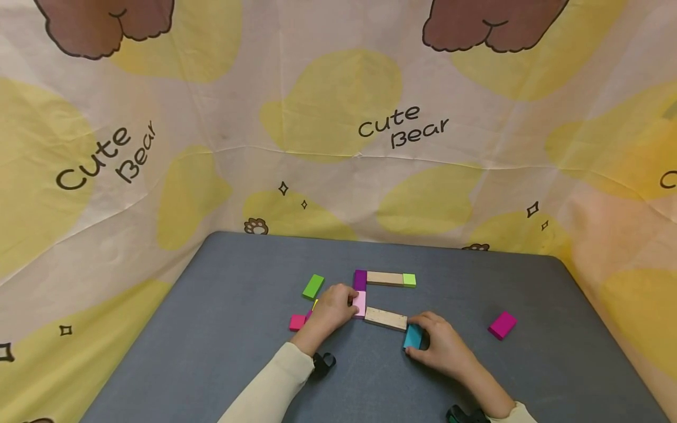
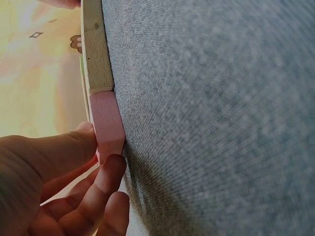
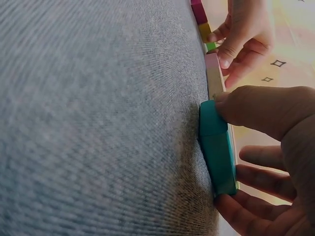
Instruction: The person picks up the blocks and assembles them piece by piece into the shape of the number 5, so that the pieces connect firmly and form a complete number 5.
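Note:
My left hand [image 1: 330, 308] pinches a light pink block [image 1: 359, 304] between thumb and fingers, flat on the grey table. Beyond the pink block and in line with it lies a purple block [image 1: 360, 280]. From the pink end a plain wooden block [image 1: 386, 318] runs rightward to a blue block [image 1: 412, 337]. Thumb and fingers of my right hand [image 1: 444, 343] grip that blue block at its two ends; the right wrist view shows it low against the table surface. Farther back, a second wooden block [image 1: 385, 278] extends from the purple one to a small light green block [image 1: 409, 280].
A green block [image 1: 313, 286] lies left of the row. Near my left wrist are a pinkish-red block [image 1: 297, 322] and partly hidden yellow [image 1: 315, 304] and magenta blocks. Another magenta block [image 1: 502, 325] lies to the right. A patterned cloth [image 1: 328, 129] hangs behind the table.

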Available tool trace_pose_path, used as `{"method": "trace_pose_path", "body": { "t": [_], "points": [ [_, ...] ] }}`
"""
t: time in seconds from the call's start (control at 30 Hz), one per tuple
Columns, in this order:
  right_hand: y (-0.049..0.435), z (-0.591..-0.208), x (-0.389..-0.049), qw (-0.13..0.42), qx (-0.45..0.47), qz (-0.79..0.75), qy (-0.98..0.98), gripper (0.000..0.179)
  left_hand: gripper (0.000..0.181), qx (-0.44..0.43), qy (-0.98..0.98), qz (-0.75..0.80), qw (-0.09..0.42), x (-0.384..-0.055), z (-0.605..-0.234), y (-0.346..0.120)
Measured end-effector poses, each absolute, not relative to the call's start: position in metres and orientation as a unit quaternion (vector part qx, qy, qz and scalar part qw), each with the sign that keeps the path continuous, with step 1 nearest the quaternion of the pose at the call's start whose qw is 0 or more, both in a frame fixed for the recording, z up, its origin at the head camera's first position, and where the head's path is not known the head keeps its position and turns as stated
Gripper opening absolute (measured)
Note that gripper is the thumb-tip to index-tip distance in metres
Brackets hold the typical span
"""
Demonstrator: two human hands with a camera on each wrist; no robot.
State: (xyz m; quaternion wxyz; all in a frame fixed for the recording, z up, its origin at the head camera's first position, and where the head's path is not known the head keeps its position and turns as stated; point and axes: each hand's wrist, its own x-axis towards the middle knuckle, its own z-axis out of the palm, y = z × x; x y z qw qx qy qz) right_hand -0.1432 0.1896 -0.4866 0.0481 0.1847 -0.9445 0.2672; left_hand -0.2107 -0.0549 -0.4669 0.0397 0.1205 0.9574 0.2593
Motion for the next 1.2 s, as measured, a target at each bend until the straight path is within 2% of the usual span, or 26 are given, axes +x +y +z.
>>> {"method": "trace_pose_path", "body": {
  "t": [0.67, 1.0, 1.2],
  "points": [
    [0.188, -0.485, -0.143, 0.048, 0.194, 0.255, -0.946, 0.047, 0.031, 0.114, 0.957, 0.262, 0.045, -0.211, -0.467, -0.054],
    [0.194, -0.48, -0.14, 0.116, 0.181, 0.227, -0.95, 0.047, 0.031, 0.111, 0.957, 0.264, 0.048, -0.212, -0.469, -0.054],
    [0.202, -0.476, -0.14, 0.13, 0.175, 0.229, -0.949, 0.049, 0.03, 0.111, 0.957, 0.264, 0.051, -0.213, -0.47, -0.055]
  ]
}}
